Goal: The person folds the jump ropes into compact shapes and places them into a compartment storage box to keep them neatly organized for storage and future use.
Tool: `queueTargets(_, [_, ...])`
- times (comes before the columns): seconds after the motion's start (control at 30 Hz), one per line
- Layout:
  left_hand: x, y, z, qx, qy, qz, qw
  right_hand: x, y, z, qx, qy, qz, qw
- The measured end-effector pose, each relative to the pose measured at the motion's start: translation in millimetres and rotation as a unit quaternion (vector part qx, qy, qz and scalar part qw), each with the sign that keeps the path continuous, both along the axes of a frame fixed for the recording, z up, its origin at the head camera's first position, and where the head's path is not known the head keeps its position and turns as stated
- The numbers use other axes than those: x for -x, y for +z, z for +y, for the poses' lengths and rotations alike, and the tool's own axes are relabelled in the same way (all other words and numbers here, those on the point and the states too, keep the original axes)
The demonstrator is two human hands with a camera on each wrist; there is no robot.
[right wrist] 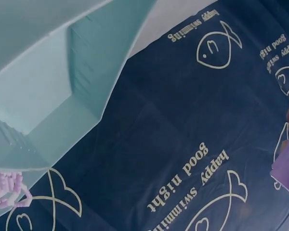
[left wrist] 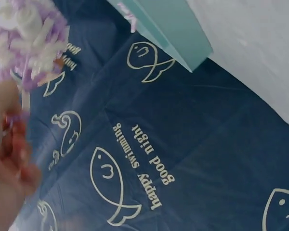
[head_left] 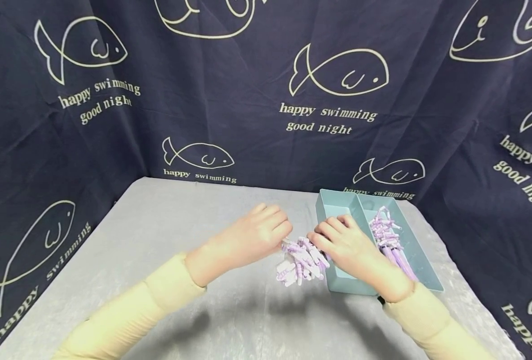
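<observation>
Between the two hands hangs a purple-and-white tufted bundle, its many short strands fanning downward over the table. My left hand has its fingers curled at the bundle's upper left; in the left wrist view, a thin pale strand runs into the left fingers. My right hand grips the bundle's upper right side, in front of the tray. A smooth purple piece shows against the right fingers in the right wrist view. Both hands' fingertips are partly hidden.
A teal two-compartment tray stands on the right of the grey-covered table. Its right compartment holds a similar tufted bundle with purple straight stems. Dark blue fish-print cloth hangs around the table's back and sides.
</observation>
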State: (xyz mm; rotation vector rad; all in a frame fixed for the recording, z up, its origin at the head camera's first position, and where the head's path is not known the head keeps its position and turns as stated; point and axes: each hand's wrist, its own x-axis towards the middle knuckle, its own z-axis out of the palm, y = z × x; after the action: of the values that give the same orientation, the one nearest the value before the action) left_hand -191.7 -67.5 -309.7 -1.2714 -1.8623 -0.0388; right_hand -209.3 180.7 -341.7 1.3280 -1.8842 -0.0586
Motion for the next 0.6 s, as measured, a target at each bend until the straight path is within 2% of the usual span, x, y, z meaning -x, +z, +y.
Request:
queueTargets(0.1, [2.0, -5.1, 2, 0.001, 0.037, 0.077, 0.9964, 1.2, -2.8, 0, 0.01, 0.0, -0.009, 1.0])
queueTargets(0.17, [2.8, -7.1, 3, 0.0, 0.041, 0.092, 0.9949, -0.1, -5.3, 1, 0.013, -0.002, -0.019, 1.0])
queueTargets(0.2, [3.0, -7.6, 3, 0.0, 0.036, 0.083, 0.9959, -1.0, -6.4, 1, 0.014, -0.002, -0.024, 1.0])
queueTargets(0.27, [2.7, -7.6, 3, 0.002, 0.014, 0.029, 0.9995, -3.4, -8.4, 1, 0.007, -0.014, -0.029, 0.999])
queueTargets(0.33, [2.1, -6.5, 2, -0.001, -0.01, -0.055, 0.9985, -6.3, -8.8, 1, -0.007, -0.033, -0.041, 0.999])
queueTargets(0.43, [1.7, -5.4, -1, -0.007, -0.047, -0.17, 0.9843, -10.7, -7.9, 0, -0.031, -0.059, -0.059, 0.996])
queueTargets(0.5, [1.8, -5.7, -3, -0.004, -0.053, -0.198, 0.9788, -13.4, -6.8, 0, -0.047, -0.072, -0.076, 0.993])
queueTargets(0.6, [3.4, -6.9, -6, 0.002, -0.032, -0.178, 0.9835, -16.0, -5.7, 1, -0.059, -0.086, -0.097, 0.99])
